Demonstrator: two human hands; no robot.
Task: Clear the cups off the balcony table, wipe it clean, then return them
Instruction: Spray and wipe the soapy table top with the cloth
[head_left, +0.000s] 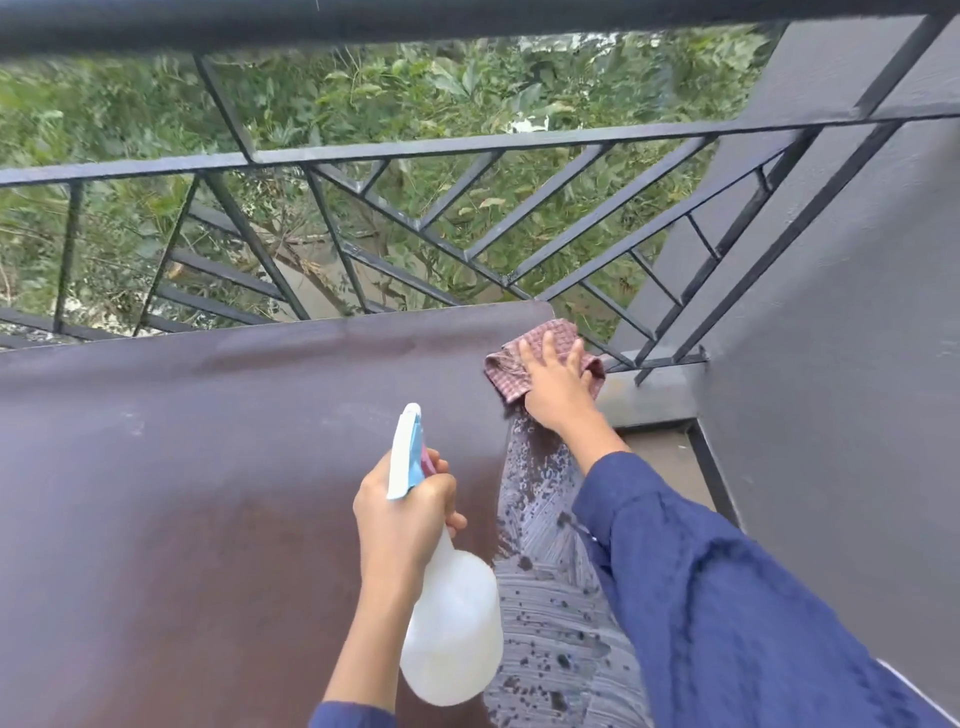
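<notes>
The brown balcony table (182, 467) fills the lower left of the head view. My right hand (558, 387) presses flat on a red checked cloth (511, 366) at the table's far right corner. A wet streaked band (550, 571) runs along the right edge behind the cloth. My left hand (402, 512) grips a white spray bottle (452, 634) with a blue and white trigger head, held above the table's middle. No cups are in view.
A black metal railing (467, 150) runs along the table's far side, with green foliage beyond it. A grey wall (857, 312) stands on the right, with a low grey ledge (654, 389) beside the table corner.
</notes>
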